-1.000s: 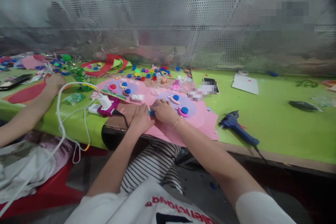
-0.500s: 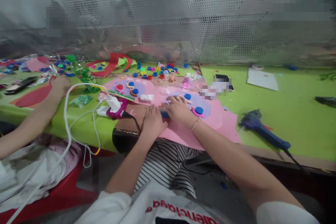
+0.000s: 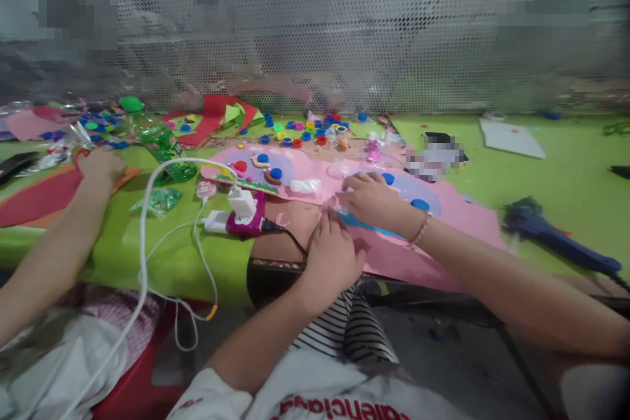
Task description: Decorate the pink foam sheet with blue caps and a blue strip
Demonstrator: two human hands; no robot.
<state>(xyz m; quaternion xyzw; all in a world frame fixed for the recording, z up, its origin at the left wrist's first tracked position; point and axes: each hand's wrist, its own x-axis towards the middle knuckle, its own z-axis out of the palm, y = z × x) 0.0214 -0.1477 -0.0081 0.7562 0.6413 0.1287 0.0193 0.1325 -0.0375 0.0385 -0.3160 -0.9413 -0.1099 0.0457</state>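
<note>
My left hand rests palm down at the left edge of a pink paper sheet. Its fingers lie stretched out and its thumb is apart. My right hand lies over the same sheet, fingers extended to the left, fingertips on the paper near my left hand's. A blue strip shows below my right palm; its far part is hidden. Blue bottle caps sit on a lilac patch beyond my right hand. On the left half, a white twisted piece lies near more caps.
A purple power socket with a white plug and cables lies left of my hands. A blue glue gun rests on the right. Behind are loose caps and a green bottle. At left, another person's hand is on red paper.
The view has swung left, so things sit farther right. My left fingertips are closer to my right hand and at the pink sheet's edge. More of the blue strip shows.
</note>
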